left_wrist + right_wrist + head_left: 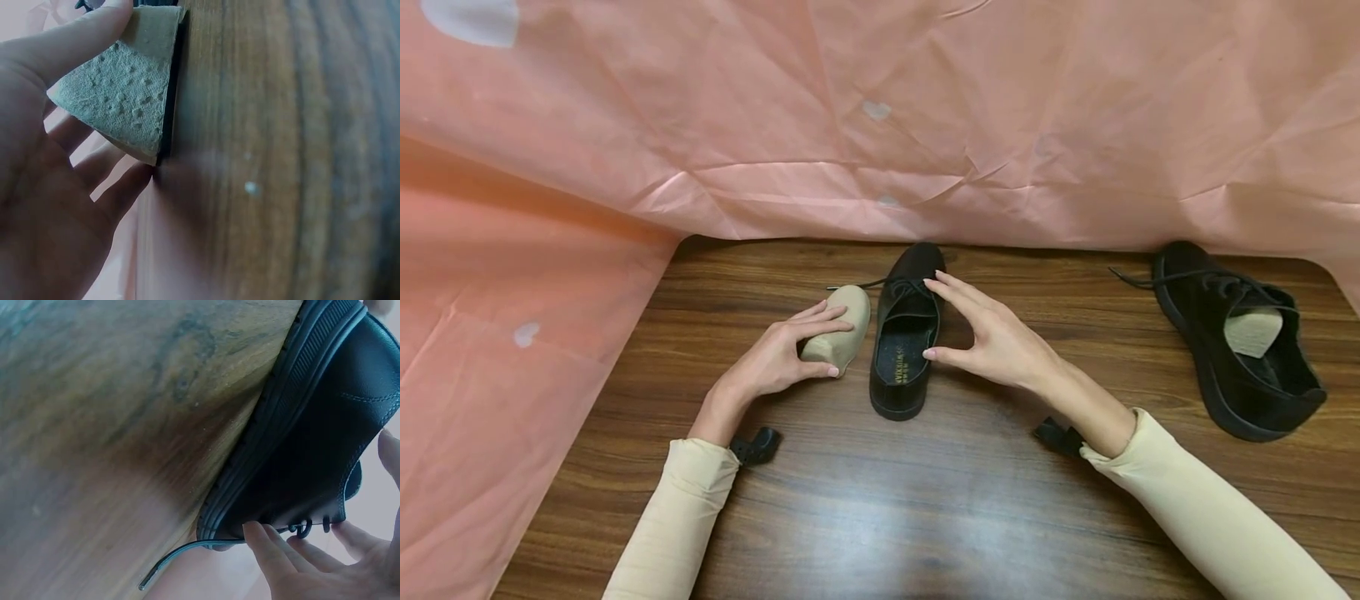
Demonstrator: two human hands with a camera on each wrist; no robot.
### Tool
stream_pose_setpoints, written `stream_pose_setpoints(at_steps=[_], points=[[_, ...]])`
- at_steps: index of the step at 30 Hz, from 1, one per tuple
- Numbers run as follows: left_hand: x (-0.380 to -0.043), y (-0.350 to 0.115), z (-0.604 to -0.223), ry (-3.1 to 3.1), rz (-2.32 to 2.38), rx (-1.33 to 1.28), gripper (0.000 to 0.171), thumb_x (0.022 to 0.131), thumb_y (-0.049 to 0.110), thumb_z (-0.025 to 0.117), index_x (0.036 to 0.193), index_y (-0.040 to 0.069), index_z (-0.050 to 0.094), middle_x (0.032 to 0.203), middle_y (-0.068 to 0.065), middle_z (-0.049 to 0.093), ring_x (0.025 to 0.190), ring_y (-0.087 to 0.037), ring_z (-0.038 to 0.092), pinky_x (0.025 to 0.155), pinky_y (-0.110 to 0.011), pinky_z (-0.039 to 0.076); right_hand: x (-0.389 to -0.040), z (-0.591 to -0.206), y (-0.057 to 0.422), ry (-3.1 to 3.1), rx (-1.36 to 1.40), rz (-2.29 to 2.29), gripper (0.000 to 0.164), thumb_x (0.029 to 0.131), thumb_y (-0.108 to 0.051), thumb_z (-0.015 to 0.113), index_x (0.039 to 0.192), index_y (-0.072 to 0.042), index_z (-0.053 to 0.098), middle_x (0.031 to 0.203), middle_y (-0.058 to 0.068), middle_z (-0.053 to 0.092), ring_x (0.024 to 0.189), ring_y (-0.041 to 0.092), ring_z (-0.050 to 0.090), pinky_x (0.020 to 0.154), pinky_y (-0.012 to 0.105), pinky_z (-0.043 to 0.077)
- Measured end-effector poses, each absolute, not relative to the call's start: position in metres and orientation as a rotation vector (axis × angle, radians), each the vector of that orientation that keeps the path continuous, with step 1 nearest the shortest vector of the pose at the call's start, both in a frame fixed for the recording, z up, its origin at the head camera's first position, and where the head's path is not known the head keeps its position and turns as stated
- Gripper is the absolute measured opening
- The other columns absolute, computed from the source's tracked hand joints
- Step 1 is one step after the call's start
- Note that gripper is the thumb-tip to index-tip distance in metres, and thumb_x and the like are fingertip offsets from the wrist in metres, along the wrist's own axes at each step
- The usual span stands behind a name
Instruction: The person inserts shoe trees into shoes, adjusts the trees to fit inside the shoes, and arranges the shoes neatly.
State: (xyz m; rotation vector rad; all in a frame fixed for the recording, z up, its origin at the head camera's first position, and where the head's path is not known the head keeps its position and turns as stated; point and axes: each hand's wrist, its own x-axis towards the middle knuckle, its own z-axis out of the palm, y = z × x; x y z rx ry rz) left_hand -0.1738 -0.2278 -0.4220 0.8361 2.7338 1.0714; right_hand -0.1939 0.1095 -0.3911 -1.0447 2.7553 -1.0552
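A beige moulded shoe insert [844, 332] lies on the wooden table, left of a black lace-up shoe [897, 402]. My left hand [778, 354] holds the insert, fingers over its top and thumb at its blunt near end. The left wrist view shows the rough, dimpled end face of the insert [125, 94] between thumb and fingers. The black shoe stands upright, toe away from me, gold lettering on its insole. At its right side is my right hand [1000, 337], fingers spread and fairly straight. Its fingertips touch the shoe near the laces; the thumb is by the opening's edge.
Another black shoe [1206, 367] rests tilted on its side at the right, with a beige insert [1253, 332] inside. Pink cloth [880, 75] hangs along the back and left of the table [820, 500]. A loose lace [164, 562] trails from the nearer shoe.
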Motion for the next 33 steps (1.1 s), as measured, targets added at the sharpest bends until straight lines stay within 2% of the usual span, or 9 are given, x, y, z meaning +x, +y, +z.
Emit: stream_pose_setpoints(at_steps=[8, 14, 24, 33], points=[[-0.1753, -0.2303, -0.4247, 2.730, 1.076, 0.857, 0.069, 0.078, 0.025, 0.086, 0.141, 0.023, 0.059, 0.152, 0.003, 0.045, 0.148, -0.024, 0.027, 0.117, -0.047, 0.027, -0.1965, -0.3938, 0.1096, 2.754, -1.036, -1.048, 0.085, 0.083, -0.043, 0.080, 0.155, -0.024, 0.037, 0.161, 0.008, 0.030, 0.144, 0.031, 0.033, 0.110, 0.055, 0.034], [-0.1767, -0.2309, -0.4250, 2.773, 1.069, 0.874, 0.066, 0.076, 0.026, 0.088, 0.137, 0.023, 0.063, 0.149, 0.002, 0.049, 0.145, -0.026, 0.032, 0.116, -0.046, 0.028, -0.1976, -0.3946, 0.1086, 2.720, -1.040, -1.065, 0.084, 0.084, -0.043, 0.079, 0.154, -0.026, 0.037, 0.161, 0.007, 0.029, 0.144, 0.030, 0.033, 0.110, 0.055, 0.035], [-0.1786, -0.2292, -0.4246, 2.763, 1.100, 0.888, 0.058, 0.077, 0.024, 0.086, 0.132, 0.024, 0.067, 0.150, 0.001, 0.048, 0.145, -0.028, 0.032, 0.116, -0.048, 0.028, -0.2001, -0.3968, 0.1102, 2.689, -1.034, -1.097, 0.083, 0.084, -0.042, 0.079, 0.154, -0.029, 0.037, 0.161, 0.007, 0.028, 0.145, 0.031, 0.032, 0.110, 0.056, 0.034], [-0.1757, -0.2276, -0.4211, 2.827, 1.173, 0.884, 0.059, 0.074, 0.023, 0.088, 0.130, 0.023, 0.069, 0.149, 0.000, 0.049, 0.143, -0.028, 0.036, 0.114, -0.048, 0.031, -0.1997, -0.3971, 0.1100, 2.676, -1.031, -1.119, 0.083, 0.084, -0.040, 0.080, 0.154, -0.028, 0.038, 0.161, 0.008, 0.029, 0.144, 0.031, 0.032, 0.109, 0.057, 0.035]])
